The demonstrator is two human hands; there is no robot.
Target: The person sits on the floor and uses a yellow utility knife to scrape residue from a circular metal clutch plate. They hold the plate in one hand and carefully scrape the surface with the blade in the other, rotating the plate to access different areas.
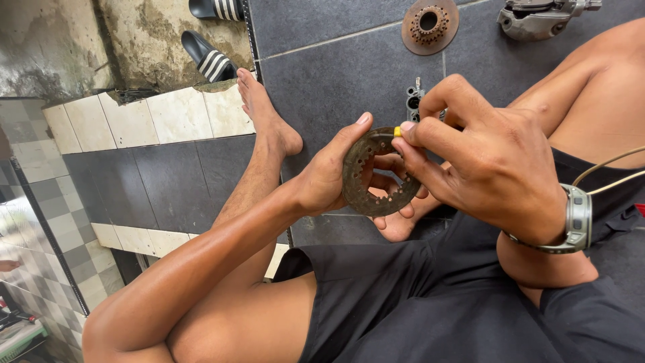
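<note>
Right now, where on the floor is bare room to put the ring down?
Bare dark tile lies between the foot and the rusty sprocket. Another free patch lies left of the shin, below the pale tile strip. It is crowded near the grey housing and under both hands.

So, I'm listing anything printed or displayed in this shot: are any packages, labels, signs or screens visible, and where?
None clearly in view.
Grey wristwatch: on the right wrist, its face turned away, no display visible.
Green and white object: bottom left corner, cut off by the edge; too little shows to tell whether it is a package.
</note>
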